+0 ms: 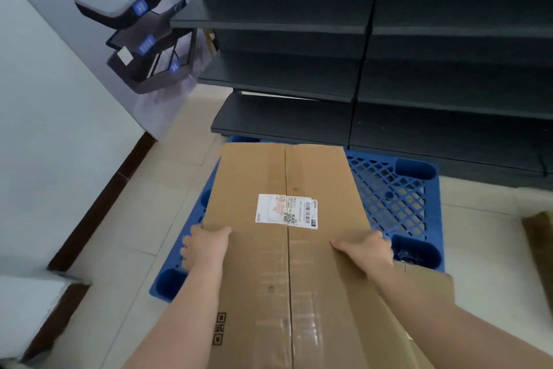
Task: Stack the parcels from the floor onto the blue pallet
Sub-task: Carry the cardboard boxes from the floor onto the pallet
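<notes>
Long brown cardboard parcel (284, 219) held over blue plastic lattice pallet (392, 198), long axis 12–6 o'clock. Left hand (203, 249) fingers curl round 9 o'clock edge; right hand (368, 252) grips 3 o'clock edge.

Brown parcel (284, 249), blue lattice pallet (395, 198)

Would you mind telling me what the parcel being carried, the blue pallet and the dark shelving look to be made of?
The parcel looks like plain brown corrugated cardboard, matte, with glossy clear tape along its centre seam and a paper label. The blue pallet appears to be moulded plastic: uniform colour, lattice deck, rounded pockets. The shelving is probably painted metal, judging by thin, flat, dark grey boards, though blur leaves that open.
</notes>
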`<state>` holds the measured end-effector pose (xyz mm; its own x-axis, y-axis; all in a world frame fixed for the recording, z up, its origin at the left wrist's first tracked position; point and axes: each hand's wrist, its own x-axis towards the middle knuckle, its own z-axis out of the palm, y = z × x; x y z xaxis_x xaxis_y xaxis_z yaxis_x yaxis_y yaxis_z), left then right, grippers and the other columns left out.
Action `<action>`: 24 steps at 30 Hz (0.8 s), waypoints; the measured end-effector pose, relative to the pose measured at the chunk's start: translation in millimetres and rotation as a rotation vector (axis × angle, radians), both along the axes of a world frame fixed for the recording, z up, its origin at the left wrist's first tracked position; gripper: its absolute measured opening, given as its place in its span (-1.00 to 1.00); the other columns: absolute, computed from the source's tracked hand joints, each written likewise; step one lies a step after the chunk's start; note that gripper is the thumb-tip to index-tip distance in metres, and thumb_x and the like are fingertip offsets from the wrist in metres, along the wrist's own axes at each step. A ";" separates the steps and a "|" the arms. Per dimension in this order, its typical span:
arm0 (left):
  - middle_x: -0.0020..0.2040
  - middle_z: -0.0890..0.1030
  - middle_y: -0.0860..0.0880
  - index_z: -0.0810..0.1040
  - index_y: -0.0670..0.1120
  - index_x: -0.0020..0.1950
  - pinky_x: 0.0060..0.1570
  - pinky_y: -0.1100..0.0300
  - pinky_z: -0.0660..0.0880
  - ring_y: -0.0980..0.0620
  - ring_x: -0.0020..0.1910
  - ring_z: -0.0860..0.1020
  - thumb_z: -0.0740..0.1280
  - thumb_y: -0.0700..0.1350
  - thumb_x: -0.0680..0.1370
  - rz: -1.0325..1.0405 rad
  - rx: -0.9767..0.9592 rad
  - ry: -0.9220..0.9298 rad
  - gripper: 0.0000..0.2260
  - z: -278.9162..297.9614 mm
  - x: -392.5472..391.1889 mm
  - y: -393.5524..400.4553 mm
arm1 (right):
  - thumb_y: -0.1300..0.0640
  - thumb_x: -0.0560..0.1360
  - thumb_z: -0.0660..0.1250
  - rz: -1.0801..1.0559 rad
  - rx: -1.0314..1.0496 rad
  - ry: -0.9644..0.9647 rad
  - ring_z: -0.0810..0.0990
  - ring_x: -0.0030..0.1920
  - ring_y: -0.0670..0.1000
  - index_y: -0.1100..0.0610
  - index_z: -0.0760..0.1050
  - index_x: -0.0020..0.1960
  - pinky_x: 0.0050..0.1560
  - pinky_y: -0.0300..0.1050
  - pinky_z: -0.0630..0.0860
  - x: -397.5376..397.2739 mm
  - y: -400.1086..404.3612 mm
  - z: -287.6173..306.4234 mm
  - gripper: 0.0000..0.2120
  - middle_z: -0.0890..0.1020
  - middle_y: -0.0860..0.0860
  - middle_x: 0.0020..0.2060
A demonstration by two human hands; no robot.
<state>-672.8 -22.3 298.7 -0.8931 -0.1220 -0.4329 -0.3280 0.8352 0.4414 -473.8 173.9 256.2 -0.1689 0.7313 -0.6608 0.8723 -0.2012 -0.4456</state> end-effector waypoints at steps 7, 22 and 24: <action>0.37 0.38 -0.12 0.33 0.00 0.41 0.27 -0.13 0.36 -0.22 0.33 0.34 0.38 0.12 0.35 -0.027 0.195 -0.161 -0.34 -92.2 -85.1 45.3 | -0.22 0.19 0.52 -0.123 -0.004 -0.068 0.33 0.32 0.24 0.19 0.22 0.38 0.22 0.13 0.41 -55.8 30.0 -78.3 -0.05 0.32 0.21 0.31; 0.28 0.51 -0.15 0.41 -0.15 0.30 0.21 0.01 0.46 -0.12 0.16 0.52 0.53 -0.19 0.36 -0.027 0.214 -0.587 -0.44 -281.5 -115.4 -11.9 | -0.19 0.11 0.59 -0.330 -0.260 -0.169 0.49 0.23 0.15 0.18 0.27 0.40 0.22 -0.03 0.43 -43.4 -38.0 -223.4 0.00 0.49 0.14 0.28; 0.27 0.51 -0.19 0.45 -0.22 0.29 0.34 -0.05 0.36 -0.16 0.23 0.46 0.50 -0.21 0.38 -0.088 0.152 -0.546 -0.49 -283.9 -107.1 -15.0 | -0.05 0.04 0.66 -0.371 -0.223 -0.154 0.48 0.20 0.13 0.20 0.28 0.39 0.20 -0.05 0.40 -36.8 -57.3 -224.6 0.05 0.49 0.15 0.26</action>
